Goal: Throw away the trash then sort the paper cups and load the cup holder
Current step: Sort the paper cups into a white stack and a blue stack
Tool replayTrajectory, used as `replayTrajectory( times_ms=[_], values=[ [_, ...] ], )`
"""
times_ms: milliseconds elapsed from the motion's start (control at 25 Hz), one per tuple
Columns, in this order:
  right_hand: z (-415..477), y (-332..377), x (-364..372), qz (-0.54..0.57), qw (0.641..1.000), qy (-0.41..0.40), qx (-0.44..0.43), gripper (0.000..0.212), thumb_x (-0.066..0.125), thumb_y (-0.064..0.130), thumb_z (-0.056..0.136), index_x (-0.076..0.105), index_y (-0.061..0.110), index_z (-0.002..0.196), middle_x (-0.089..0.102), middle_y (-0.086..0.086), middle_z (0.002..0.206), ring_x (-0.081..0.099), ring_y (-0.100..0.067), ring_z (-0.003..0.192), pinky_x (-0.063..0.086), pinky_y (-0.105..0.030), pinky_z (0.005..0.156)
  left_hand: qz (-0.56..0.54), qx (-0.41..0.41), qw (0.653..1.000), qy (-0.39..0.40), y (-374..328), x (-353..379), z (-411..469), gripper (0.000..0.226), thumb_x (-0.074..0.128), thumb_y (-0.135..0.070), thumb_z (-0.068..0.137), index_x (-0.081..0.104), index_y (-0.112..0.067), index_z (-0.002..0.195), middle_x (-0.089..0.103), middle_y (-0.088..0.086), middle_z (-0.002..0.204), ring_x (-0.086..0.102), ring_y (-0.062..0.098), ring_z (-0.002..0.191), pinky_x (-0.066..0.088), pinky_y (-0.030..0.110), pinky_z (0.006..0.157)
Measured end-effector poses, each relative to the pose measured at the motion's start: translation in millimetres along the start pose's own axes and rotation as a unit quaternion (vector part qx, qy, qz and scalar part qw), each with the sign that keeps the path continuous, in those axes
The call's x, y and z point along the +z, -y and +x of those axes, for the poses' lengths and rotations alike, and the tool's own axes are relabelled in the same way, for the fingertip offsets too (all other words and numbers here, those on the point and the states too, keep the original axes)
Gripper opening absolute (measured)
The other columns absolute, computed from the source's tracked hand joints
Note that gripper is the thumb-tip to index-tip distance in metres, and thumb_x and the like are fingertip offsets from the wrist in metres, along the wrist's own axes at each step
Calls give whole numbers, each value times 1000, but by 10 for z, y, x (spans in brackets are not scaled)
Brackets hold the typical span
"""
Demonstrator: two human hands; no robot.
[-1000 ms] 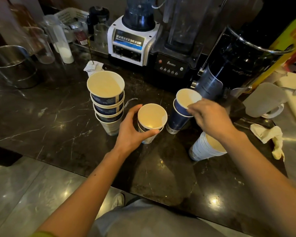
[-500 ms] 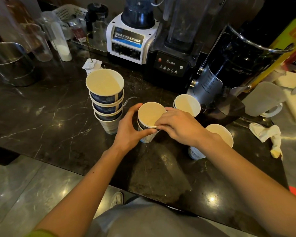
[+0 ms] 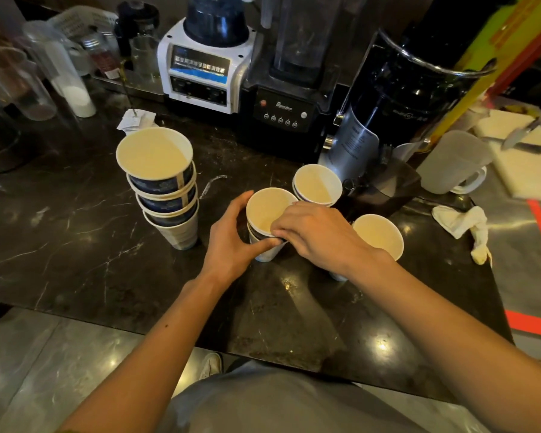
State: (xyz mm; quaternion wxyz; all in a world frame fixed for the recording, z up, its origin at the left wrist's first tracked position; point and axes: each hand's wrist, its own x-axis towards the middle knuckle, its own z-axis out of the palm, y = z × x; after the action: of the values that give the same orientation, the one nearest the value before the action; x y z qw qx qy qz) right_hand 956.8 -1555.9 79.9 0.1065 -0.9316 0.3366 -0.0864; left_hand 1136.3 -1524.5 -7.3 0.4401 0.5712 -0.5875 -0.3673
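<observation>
Both hands, left hand (image 3: 231, 242) bracing and right hand (image 3: 313, 235) pinching, grip the nested cups (image 3: 267, 220) right of the tall stack (image 3: 166, 189); seating them squarely should prevent jamming.

The counter (image 3: 75, 245) is glossy dark veined stone, the paper cups (image 3: 156, 157) have matt cream insides and printed blue outsides, the far blender (image 3: 206, 73) is shiny white plastic, the right jug (image 3: 450, 160) frosted plastic, the rag (image 3: 463, 220) crumpled white cloth.

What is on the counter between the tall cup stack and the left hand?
Head view: only bare dark counter lies between the tall cup stack and the left hand.
</observation>
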Motion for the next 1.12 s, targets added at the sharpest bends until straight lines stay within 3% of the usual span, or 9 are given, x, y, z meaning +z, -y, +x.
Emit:
replayTrajectory(
  times_ms=[280,480,560,680,760,880,960,1040,1120],
  values=[
    [94,54,88,7,1000,-3,14,18,54,21,96,71,13,93,68,-5,91,60,-25,92,50,-44,76,21,-8,999,-22,51,-46,29,93,82,-51,65,36,-34,144,45,-28,130,39,-26,117,34,3,97],
    [27,78,-435,-14,959,-281,22,14,58,9,95,69,0,94,67,-14,87,63,-31,82,53,-44,71,27,0,999,-19,78,-62,42,91,87,-39,65,39,-34,142,51,-17,138,48,1,128,45,25,104],
    [-143,-35,-752,-24,937,-347,27,15,59,8,96,69,-2,95,67,-17,87,61,-29,81,51,-40,77,34,-11,999,-25,83,-61,36,93,84,-47,62,38,-36,142,50,-11,143,45,2,129,43,29,105],
    [-607,-206,-1092,-88,911,-397,73,21,55,11,99,69,-5,93,67,-22,84,58,-27,84,43,-22,80,30,-23,999,-33,77,-13,29,96,75,-62,57,36,-40,142,47,-12,145,42,0,128,40,24,103],
    [-917,-307,-1128,-113,910,-386,97,20,55,7,98,68,-7,92,66,-23,82,57,-27,87,39,-15,90,25,-25,999,-37,88,-10,26,94,74,-64,57,35,-45,140,45,-24,141,40,-9,125,37,13,99],
    [-1271,-459,-963,-136,921,-340,135,14,55,-4,89,69,-4,92,67,-21,86,59,-30,91,39,-21,103,21,-17,999,-34,87,2,21,89,78,-58,61,34,-51,137,39,-43,129,39,-24,117,34,-2,90],
    [-1381,-518,-772,-130,938,-291,138,19,51,2,88,69,0,94,68,-19,89,61,-34,93,46,-34,100,12,-13,999,-35,97,18,8,89,78,-55,63,35,-45,140,41,-33,136,39,-18,123,34,-1,92],
    [-1393,-529,-579,-108,961,-199,157,17,54,5,88,69,4,96,68,-13,92,63,-35,93,53,-46,84,3,-18,999,-30,95,32,-2,92,77,-55,63,33,-41,143,41,-25,142,37,-9,128,33,5,97],
    [-1338,-510,-384,-68,978,-58,189,15,60,12,92,71,11,102,69,-6,98,63,-30,98,53,-46,79,-6,-24,999,-20,93,24,-18,96,80,-52,63,30,-41,145,38,-28,142,35,-7,131,33,11,101]
  ],
)
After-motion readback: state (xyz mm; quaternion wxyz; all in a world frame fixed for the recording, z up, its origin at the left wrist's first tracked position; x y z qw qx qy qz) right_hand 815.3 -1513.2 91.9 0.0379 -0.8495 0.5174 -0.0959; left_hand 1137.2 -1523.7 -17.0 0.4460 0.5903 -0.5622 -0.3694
